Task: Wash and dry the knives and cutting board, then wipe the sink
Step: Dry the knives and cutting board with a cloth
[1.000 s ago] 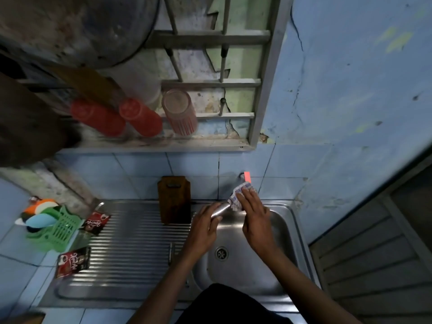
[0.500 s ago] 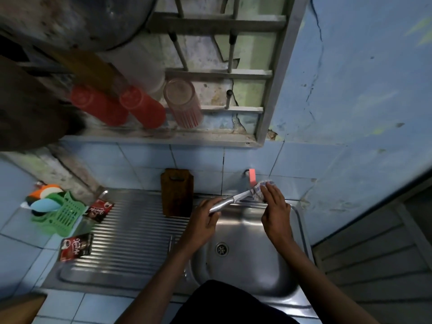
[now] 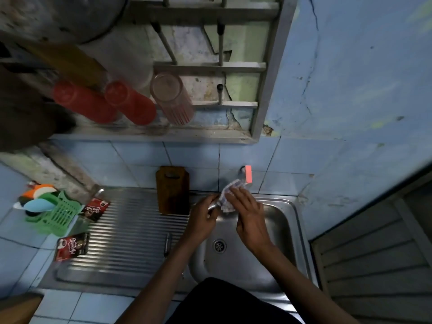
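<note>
Both hands over sink (image 3: 292, 230): left hand (image 3: 201, 220) grips knife (image 3: 213, 206), blade hidden; right hand (image 3: 247, 213) pinches cloth (image 3: 228, 195).

Left hand (image 3: 203, 219) curled gripping, right hand (image 3: 249, 215) fingers pinching

Dim kitchen corner, blue walls.
Cracked blue plaster (image 3: 350, 78) meets pale tiles (image 3: 191, 155); a metal rack (image 3: 205, 66) hangs above.

cutting board (image 3: 172, 190) left of sink (image 3: 288, 232), behind drainboard (image 3: 131, 235)
</note>
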